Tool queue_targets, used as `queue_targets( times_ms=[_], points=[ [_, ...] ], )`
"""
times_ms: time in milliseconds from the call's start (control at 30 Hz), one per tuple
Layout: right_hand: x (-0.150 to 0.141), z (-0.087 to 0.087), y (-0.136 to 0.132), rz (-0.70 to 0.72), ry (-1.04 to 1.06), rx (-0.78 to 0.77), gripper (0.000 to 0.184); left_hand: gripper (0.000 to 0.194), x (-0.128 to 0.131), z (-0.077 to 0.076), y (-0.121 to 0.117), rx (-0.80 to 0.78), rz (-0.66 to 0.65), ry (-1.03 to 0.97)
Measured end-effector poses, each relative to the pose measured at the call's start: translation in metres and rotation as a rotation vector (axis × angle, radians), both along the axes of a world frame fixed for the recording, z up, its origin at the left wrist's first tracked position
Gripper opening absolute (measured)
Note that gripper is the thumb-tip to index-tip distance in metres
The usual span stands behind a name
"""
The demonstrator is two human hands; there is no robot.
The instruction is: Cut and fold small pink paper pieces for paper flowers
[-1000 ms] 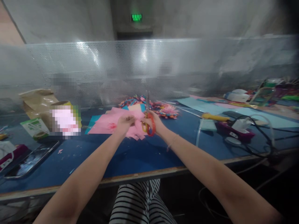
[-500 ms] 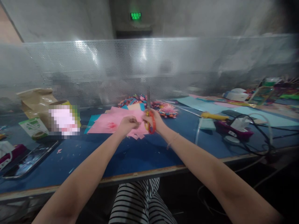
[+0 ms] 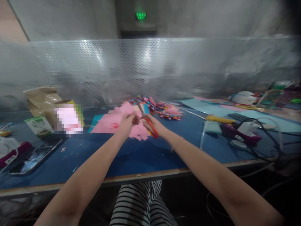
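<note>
My left hand (image 3: 129, 123) is closed in a pinch on a piece of pink paper (image 3: 128, 108), which stands up just behind the fingers. My right hand (image 3: 154, 124) grips a pair of scissors with red-orange handles (image 3: 151, 127); the blades tilt up and left, close beside the left fingertips. Below both hands lies a pile of pink sheets (image 3: 104, 124) with a blue sheet under its left edge. Whether the blades touch the paper is too blurred to tell.
Colourful paper flowers (image 3: 170, 111) lie behind the pile. On the left are a phone (image 3: 35, 158), a brown paper bag (image 3: 42, 102) and a tape roll (image 3: 67, 117). To the right are a yellow-handled tool (image 3: 219, 119), a purple tissue box (image 3: 243, 133), cables and light-blue sheets (image 3: 204, 106).
My hands have come closer together. The scissors have swung from upright to leaning left, towards the left fingers. Pink paper now rises behind my left hand. The view has shifted slightly.
</note>
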State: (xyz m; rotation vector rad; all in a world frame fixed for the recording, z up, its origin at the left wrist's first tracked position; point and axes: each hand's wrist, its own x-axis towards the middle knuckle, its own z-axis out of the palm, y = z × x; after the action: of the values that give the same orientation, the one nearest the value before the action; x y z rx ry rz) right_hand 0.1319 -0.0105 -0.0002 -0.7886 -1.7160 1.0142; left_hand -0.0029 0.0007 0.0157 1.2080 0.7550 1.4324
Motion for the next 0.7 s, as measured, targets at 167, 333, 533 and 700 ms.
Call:
queue_targets(
  times_ms=[167, 333, 533, 700],
  points=[
    [-0.004, -0.002, -0.001, 0.048, 0.032, -0.133, 0.04, 0.029, 0.002, 0.0, -0.004, 0.022, -0.073, 0.012],
    [0.0, 0.003, -0.008, 0.16, -0.004, -0.098, 0.038, 0.031, 0.001, 0.002, -0.009, 0.041, -0.147, 0.058],
    [0.004, 0.003, -0.007, 0.251, -0.015, -0.045, 0.04, 0.038, -0.002, 0.004, -0.013, 0.011, -0.192, 0.147],
    [0.001, 0.003, -0.009, 0.254, 0.016, -0.032, 0.043, 0.033, -0.002, 0.004, -0.016, 0.011, -0.296, 0.112]
  ],
)
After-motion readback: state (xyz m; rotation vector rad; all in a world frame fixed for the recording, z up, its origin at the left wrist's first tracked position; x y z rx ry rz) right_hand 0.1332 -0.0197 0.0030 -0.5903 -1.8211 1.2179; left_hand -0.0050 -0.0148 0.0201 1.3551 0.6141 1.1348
